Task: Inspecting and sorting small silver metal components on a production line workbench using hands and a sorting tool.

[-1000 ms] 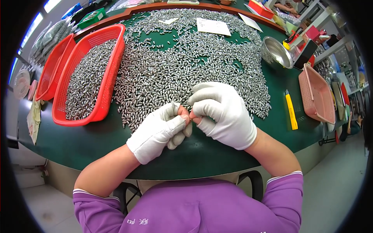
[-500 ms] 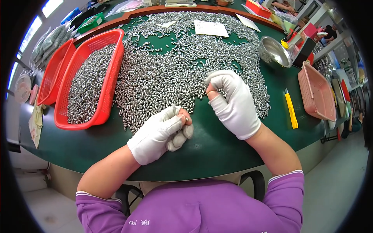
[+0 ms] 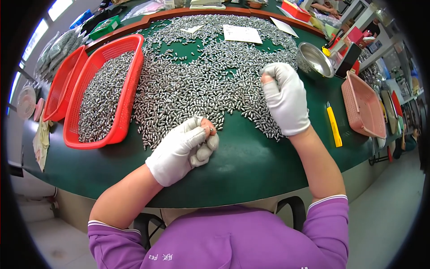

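- Left hand (image 3: 183,150), white glove, curled near the table (image 3: 251,157) edge; bare fingertips pinch one small metal part (image 3: 210,130) at the near rim of the pile.
- Right hand (image 3: 285,102), also gloved, loosely fisted on the right side of the pile; whether it holds anything, cannot tell.
- Pile of parts (image 3: 210,85): small silver cylinders spread thick over the green table top, from centre to far edge.
- Red basket (image 3: 130,85), left of the pile, touching it: well filled with the same silver parts.
- Second red basket (image 3: 62,89), tucked just left of the first; contents hidden.
- Steel bowl (image 3: 313,60), right of the pile, near the right hand; looks bare inside.
- Pink basket (image 3: 363,107), far right, near the table edge; nothing seen in it.
- Yellow knife (image 3: 334,125) lies between the right hand and the pink basket.
- White paper slip (image 3: 242,33), rectangular, lying on the far part of the pile.
- Green box (image 3: 104,27), far left beyond the baskets.
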Demonstrator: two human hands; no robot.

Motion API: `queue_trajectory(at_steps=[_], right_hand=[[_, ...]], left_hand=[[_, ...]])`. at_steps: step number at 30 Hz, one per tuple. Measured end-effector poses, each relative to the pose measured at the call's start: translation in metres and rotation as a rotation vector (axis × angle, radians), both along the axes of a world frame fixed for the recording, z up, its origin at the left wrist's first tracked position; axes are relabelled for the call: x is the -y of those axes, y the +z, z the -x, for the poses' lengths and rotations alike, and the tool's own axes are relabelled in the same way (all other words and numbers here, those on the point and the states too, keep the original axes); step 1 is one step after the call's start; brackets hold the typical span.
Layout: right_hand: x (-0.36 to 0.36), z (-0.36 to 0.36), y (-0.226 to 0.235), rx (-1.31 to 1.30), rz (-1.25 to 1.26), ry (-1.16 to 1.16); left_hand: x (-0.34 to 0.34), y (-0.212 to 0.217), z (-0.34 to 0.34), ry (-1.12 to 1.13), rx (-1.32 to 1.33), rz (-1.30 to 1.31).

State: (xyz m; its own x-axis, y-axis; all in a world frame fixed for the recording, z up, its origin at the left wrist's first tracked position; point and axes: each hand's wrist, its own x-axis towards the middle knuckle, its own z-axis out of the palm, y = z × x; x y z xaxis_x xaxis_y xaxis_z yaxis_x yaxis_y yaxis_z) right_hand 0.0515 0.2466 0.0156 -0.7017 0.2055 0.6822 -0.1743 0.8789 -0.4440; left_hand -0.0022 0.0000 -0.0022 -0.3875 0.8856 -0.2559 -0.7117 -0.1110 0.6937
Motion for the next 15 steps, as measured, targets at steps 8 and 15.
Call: queue_trajectory(at_steps=[8, 15], right_hand=[[-0.018, 0.009, -0.011, -0.057, -0.329, -0.107], [-0.013, 0.000, -0.007, -0.084, -0.367, -0.077]], left_hand=[[0.001, -0.001, 0.010, 0.157, -0.113, -0.078], [0.009, 0.022, 0.030, 0.551, -0.412, -0.119]])
